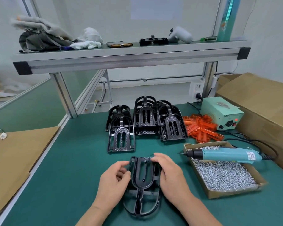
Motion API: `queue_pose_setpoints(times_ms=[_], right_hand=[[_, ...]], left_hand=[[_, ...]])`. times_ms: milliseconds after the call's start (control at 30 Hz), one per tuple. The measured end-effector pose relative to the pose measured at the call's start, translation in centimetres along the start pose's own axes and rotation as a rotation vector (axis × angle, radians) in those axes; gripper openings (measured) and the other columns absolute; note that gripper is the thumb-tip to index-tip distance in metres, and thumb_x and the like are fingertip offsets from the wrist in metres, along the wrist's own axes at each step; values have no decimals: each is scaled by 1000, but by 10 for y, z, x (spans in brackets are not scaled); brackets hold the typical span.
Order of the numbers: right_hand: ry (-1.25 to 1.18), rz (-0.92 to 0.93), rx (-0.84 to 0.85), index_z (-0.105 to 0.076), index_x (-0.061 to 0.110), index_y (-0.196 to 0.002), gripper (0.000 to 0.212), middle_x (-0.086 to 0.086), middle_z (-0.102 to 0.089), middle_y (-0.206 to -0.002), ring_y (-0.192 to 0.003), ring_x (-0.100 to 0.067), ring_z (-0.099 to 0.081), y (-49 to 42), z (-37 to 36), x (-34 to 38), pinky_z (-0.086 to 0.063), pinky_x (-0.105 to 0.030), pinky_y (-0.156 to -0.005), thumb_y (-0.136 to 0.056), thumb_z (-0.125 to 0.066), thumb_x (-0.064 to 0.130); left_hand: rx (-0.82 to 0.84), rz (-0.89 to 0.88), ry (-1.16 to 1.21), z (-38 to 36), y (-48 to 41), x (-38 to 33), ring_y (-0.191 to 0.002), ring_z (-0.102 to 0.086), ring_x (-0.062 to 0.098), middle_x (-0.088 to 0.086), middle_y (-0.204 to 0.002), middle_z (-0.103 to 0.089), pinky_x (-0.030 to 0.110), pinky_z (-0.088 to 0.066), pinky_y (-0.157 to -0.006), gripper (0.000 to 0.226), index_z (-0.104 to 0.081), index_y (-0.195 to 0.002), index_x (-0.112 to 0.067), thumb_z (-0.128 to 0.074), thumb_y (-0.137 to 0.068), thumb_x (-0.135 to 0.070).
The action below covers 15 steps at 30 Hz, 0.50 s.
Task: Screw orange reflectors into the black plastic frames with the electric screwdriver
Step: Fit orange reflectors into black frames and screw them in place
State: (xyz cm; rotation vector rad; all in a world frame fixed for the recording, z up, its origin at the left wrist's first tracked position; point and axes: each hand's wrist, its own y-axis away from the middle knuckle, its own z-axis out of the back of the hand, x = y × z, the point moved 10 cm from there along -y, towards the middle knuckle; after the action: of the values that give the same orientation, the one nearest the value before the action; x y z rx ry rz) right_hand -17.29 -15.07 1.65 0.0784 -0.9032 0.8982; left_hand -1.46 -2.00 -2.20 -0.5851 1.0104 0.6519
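**Both hands on one frame**

Your left hand (114, 178) curls against the left edge of the black frame (143, 176), apparently gripping it. Your right hand (168, 173) grips the right side. To the right, the electric screwdriver (224, 154) lies across the screw box (201, 180), with the orange reflectors (201, 128) beyond it.

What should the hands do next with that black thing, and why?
Probably the right hand should let go and fetch one of the orange reflectors piled beyond the screw box. It and the left hand hold the black frame on the mat, no orange piece shows in it, and the electric screwdriver lies across the box.
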Motion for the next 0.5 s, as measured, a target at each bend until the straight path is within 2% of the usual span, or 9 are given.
queue_pose_setpoints(times_ms=[133,200,267,333,400,500], right_hand=[[185,19,8,-62,12,-133,53,0,-54,-145,-137,-16,-47,0,8,11,-15,-9,-114,-88,-45,-12],[232,74,-104,-68,10,-124,48,-4,-64,-134,-128,-20,-57,-8,33,25,-28,-20,-114,-85,-52,-13],[236,86,-258,-71,11,-116,38,-3,-70,-122,-115,-19,-64,-25,71,27,-45,-32,-108,-88,-55,-10],[293,16,-344,-70,13,-115,32,-3,-70,-118,-110,-20,-64,-55,110,10,-50,-37,-100,-92,-56,-3],[414,-152,-265,-65,17,-123,35,-5,-63,-127,-114,-25,-60,-91,131,-28,-49,-40,-97,-93,-55,2],[597,-330,40,-53,19,-141,51,-10,-47,-148,-128,-34,-49,-126,123,-83,-44,-46,-107,-92,-53,4]], left_hand=[[-2,-51,-44,0,1,-6,-75,-60,8,-9,-85,-67,15,-49,-72,28,-69,-104,-35,-72,-88,-12],[30,-75,-69,-3,2,-9,-80,-61,7,-15,-87,-66,16,-49,-74,28,-69,-108,-36,-76,-85,-21],[82,-102,-106,-7,3,-13,-94,-61,1,-18,-95,-67,15,-46,-84,35,-68,-113,-40,-77,-83,-25],[125,-97,-99,-10,4,-14,-106,-59,-5,-19,-104,-67,12,-42,-93,38,-67,-113,-47,-77,-82,-27],[164,-76,-83,-12,5,-15,-109,-59,-8,-19,-107,-67,12,-41,-97,35,-68,-108,-52,-76,-83,-29],[230,-70,-48,-17,5,-16,-111,-62,-4,-18,-113,-67,20,-43,-102,36,-70,-112,-48,-73,-87,-22]])
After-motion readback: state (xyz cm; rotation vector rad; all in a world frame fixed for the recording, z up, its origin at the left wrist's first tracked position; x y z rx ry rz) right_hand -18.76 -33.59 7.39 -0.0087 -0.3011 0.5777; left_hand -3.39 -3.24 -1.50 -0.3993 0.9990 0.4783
